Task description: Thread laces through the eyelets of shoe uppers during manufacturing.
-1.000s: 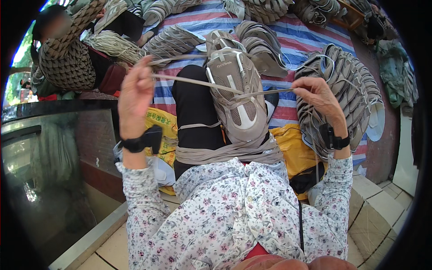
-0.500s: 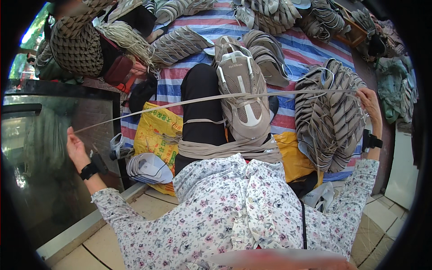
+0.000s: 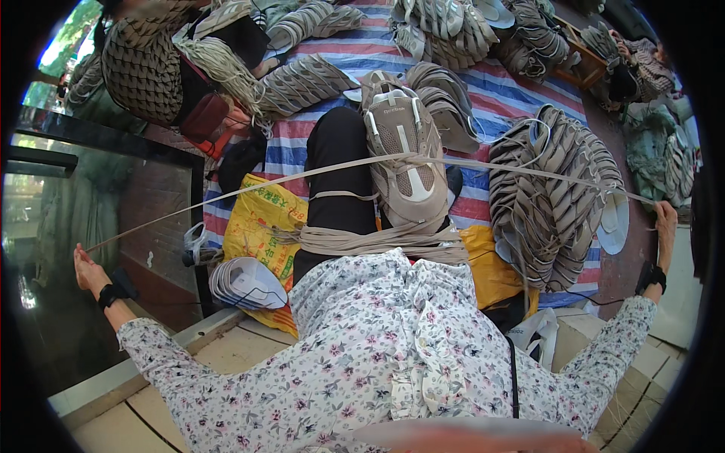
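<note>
A taupe sneaker [image 3: 411, 166] with white trim rests toe toward me on my lap, beside my black-trousered knee. A long beige shoelace [image 3: 302, 175] runs from its upper out to both sides, pulled taut. My left hand [image 3: 91, 272], far out at the left, grips one end. Out at the right edge, my right hand [image 3: 664, 226] is closed on the other end. More beige laces [image 3: 355, 241] lie bundled across my thighs, below the sneaker's toe.
Several stacked taupe shoe uppers [image 3: 551, 196] lie at the right on a striped sheet [image 3: 287, 143]. A glass door [image 3: 98, 219] stands by my left arm. White curved pieces [image 3: 245, 283] sit near a yellow bag [image 3: 260, 226]. A co-worker's patterned sleeve [image 3: 143, 68] shows at far left.
Both hands have moved farther apart and lower, drawing the shoelace out wider on each side of the sneaker.
</note>
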`<state>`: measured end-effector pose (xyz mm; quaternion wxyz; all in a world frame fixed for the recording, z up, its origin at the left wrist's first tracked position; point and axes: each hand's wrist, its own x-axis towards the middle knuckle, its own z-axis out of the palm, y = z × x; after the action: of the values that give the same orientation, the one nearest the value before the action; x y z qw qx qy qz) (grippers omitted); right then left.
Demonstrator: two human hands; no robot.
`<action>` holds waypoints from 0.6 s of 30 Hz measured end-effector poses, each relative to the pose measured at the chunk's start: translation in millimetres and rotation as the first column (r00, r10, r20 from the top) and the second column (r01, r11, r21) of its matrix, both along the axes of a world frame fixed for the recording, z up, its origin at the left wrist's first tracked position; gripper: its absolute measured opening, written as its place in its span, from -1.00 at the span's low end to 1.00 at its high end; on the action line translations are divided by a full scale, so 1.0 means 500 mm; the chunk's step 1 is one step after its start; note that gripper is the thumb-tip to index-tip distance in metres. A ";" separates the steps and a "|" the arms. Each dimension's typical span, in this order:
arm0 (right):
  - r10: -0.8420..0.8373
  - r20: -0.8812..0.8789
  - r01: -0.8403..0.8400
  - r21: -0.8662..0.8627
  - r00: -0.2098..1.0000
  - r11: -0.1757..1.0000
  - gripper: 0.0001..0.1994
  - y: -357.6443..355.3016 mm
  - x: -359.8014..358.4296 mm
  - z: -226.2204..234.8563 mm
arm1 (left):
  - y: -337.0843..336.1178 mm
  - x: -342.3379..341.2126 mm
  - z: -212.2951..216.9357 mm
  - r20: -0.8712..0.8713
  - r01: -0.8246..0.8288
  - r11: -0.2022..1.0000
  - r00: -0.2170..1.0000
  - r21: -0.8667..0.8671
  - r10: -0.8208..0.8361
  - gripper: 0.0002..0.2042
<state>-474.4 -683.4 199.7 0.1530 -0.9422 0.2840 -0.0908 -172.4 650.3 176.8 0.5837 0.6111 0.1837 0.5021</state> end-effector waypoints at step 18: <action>-0.536 0.373 0.304 0.525 0.757 0.795 -0.78 -0.250 -0.425 0.090 | -0.810 0.130 -0.110 -0.574 0.847 0.310 0.524 0.433 -0.629 -0.80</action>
<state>-687.1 -808.3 244.8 0.4018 -0.7347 0.4563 -0.3009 -107.2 245.1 121.8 0.4492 0.8572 -0.2303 0.1022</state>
